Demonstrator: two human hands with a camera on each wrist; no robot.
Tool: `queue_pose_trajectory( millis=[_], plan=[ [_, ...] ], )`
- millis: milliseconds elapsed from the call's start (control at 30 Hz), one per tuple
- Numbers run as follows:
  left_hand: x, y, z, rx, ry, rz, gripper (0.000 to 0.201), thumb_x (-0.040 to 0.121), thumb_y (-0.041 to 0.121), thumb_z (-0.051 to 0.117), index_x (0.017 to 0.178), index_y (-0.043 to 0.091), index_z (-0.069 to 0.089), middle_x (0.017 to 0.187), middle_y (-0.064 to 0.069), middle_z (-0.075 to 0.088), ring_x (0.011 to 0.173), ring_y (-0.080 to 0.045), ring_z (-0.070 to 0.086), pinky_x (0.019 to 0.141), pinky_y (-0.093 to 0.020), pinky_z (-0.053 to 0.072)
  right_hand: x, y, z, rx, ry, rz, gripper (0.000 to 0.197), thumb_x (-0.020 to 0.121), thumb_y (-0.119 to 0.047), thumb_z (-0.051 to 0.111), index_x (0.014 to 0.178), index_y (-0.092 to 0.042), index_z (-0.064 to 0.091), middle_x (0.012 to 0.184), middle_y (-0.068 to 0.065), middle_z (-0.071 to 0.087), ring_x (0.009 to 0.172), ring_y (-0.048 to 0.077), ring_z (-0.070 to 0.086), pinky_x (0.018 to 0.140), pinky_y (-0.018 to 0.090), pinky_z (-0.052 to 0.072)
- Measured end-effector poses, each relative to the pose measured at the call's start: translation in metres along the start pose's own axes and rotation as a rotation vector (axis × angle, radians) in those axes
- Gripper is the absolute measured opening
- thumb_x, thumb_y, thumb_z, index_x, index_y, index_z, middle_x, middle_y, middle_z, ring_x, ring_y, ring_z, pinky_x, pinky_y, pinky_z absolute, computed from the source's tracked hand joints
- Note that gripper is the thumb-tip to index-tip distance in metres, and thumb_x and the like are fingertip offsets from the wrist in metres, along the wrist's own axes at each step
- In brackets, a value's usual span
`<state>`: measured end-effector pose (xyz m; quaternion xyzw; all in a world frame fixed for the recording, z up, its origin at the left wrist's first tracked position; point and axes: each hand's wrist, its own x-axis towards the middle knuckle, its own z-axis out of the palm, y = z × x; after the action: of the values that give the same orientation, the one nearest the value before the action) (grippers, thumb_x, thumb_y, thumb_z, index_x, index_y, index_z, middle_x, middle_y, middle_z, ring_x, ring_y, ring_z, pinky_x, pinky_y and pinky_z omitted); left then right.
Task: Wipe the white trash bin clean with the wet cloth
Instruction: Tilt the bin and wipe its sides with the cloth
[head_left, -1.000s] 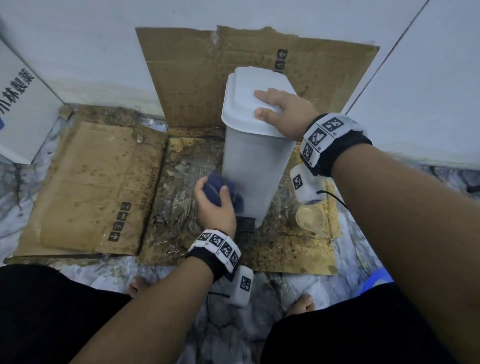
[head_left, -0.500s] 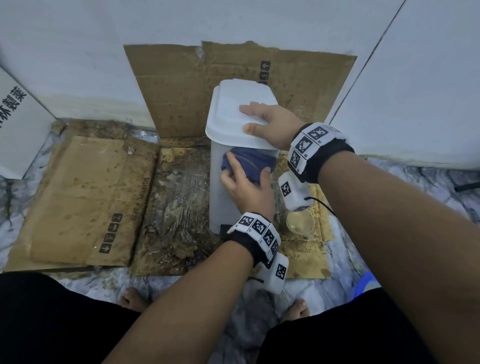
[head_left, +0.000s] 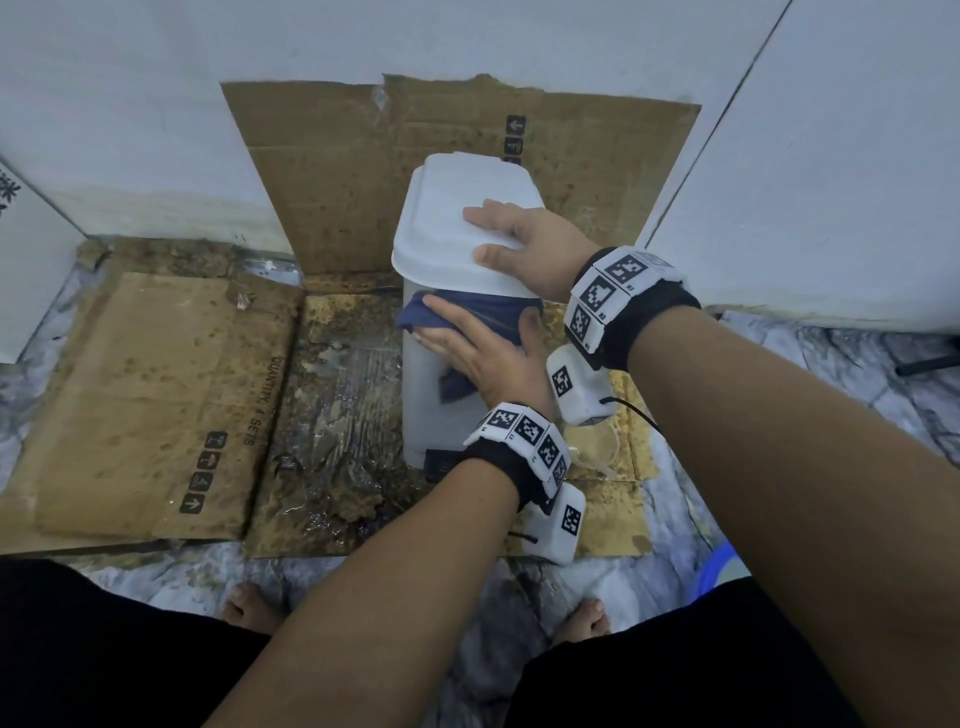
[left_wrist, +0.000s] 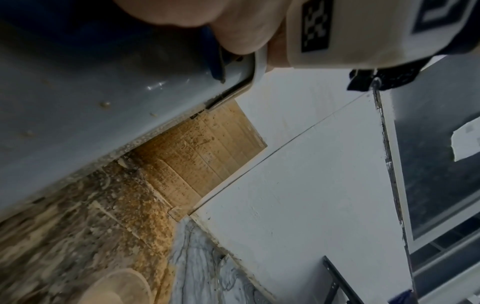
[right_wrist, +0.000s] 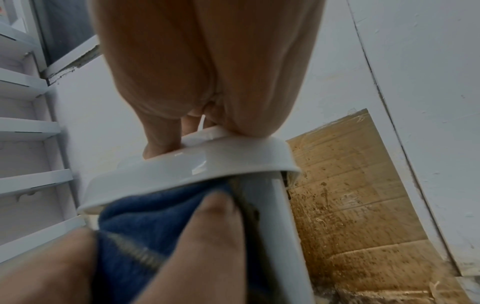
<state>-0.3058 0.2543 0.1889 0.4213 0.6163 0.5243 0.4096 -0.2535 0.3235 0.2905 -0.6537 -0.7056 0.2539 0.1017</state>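
The white trash bin (head_left: 431, 415) stands upright on dirty cardboard with its lid (head_left: 447, 228) closed. My right hand (head_left: 519, 244) lies flat on the lid's right side, thumb along the rim. My left hand (head_left: 478, 353) presses the blue wet cloth (head_left: 467, 314) against the bin's front wall just under the lid, fingers straight and spread. In the right wrist view the cloth (right_wrist: 145, 222) sits bunched under the lid (right_wrist: 207, 164) beneath my left fingers (right_wrist: 207, 226). The left wrist view shows the speckled bin wall (left_wrist: 103, 86) and a sliver of cloth (left_wrist: 215, 59).
Stained cardboard (head_left: 156, 389) covers the floor at left, and another sheet (head_left: 337, 182) leans on the wall behind the bin. A wet, grimy patch (head_left: 337, 426) lies left of the bin. A clear plastic cup (head_left: 597, 452) sits at the bin's right. My bare feet (head_left: 249, 608) are close by.
My left hand has carried the cloth from the bin's lower left side up to the front wall under the lid and spread flat on it. The right hand stayed on the lid.
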Motion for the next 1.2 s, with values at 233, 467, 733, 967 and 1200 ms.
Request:
queue_pose_trajectory(
  millis=[233,467,733,967,1200],
  plan=[
    [0.008,-0.004,0.005,0.076,0.046,0.046,0.102,0.087,0.046,0.062,0.151,0.006,-0.006,0.156,-0.026,-0.016,0.145,-0.037,-0.017,0.119,-0.047,-0.003,0.002,-0.002,0.001,0.014,0.008,0.002,0.052,0.098,-0.031,0.049,0.147,-0.026,0.034,0.159,-0.001,0.022,0.146,0.015,0.021,0.115,0.025,0.013],
    [0.01,-0.021,0.007,0.247,0.077,0.099,0.101,0.088,0.05,0.058,0.151,0.005,-0.007,0.156,-0.028,-0.01,0.146,-0.038,-0.01,0.118,-0.045,0.004,0.003,-0.005,-0.001,0.0,0.006,0.001,0.051,0.099,-0.029,0.048,0.148,-0.025,0.033,0.159,-0.001,0.021,0.145,0.015,0.021,0.113,0.023,0.012],
    [-0.003,-0.057,0.003,0.308,0.044,0.036,0.106,0.079,0.069,0.033,0.147,0.001,-0.01,0.155,-0.031,-0.007,0.146,-0.042,-0.006,0.115,-0.039,-0.004,0.006,-0.004,-0.004,-0.002,-0.005,0.006,0.051,0.099,-0.031,0.047,0.148,-0.027,0.033,0.159,-0.002,0.02,0.146,0.015,0.021,0.113,0.023,0.013],
    [-0.013,-0.101,-0.002,0.426,0.017,-0.071,0.108,0.075,0.076,0.024,0.143,0.001,-0.016,0.154,-0.035,-0.003,0.145,-0.044,-0.002,0.117,-0.051,0.013,0.01,0.0,-0.003,0.003,0.003,-0.004,0.05,0.099,-0.031,0.048,0.147,-0.027,0.035,0.158,-0.002,0.024,0.145,0.014,0.021,0.112,0.022,0.012],
    [-0.021,-0.13,-0.011,0.607,-0.02,-0.2,0.107,0.085,0.056,0.056,0.145,0.001,-0.014,0.153,-0.036,0.008,0.145,-0.044,0.008,0.119,-0.05,0.011,0.013,0.004,-0.003,0.015,0.008,-0.014,0.049,0.099,-0.032,0.047,0.146,-0.027,0.037,0.157,-0.002,0.026,0.145,0.015,0.022,0.114,0.025,0.012]
  ],
)
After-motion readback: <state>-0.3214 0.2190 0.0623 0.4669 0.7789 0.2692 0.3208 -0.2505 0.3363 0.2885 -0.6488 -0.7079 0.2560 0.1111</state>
